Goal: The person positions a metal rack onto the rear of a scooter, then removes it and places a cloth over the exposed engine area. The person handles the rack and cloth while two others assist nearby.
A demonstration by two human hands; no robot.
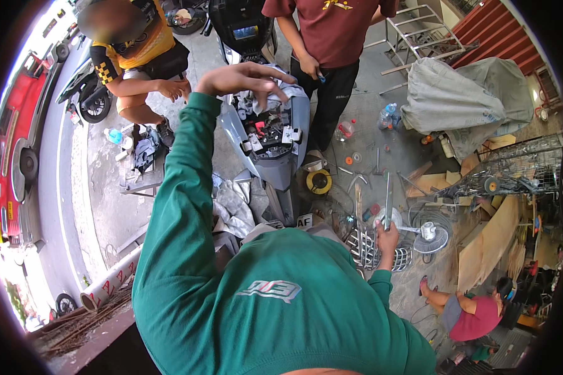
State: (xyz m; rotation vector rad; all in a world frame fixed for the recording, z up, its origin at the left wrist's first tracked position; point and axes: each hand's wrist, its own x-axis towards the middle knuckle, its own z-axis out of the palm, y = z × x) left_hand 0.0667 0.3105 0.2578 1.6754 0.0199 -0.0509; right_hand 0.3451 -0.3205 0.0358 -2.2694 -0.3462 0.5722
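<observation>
My left hand is raised over the motorbike's opened rear, fingers spread and bent, with nothing seen in it. Below it sits a grey motorbike tail, its cover off, showing wiring and red and black parts. A pale cloth lies on the bike beyond my hand; whether my fingers touch it I cannot tell. My right hand, out to the right above the floor, grips a slim, flat, upright object that looks like a phone seen edge-on.
A person in yellow and black crouches left; another in maroon stands beyond the bike. On the right are loose tools, a yellow reel, a fan, wire baskets and wood panels. A road with a red vehicle runs left.
</observation>
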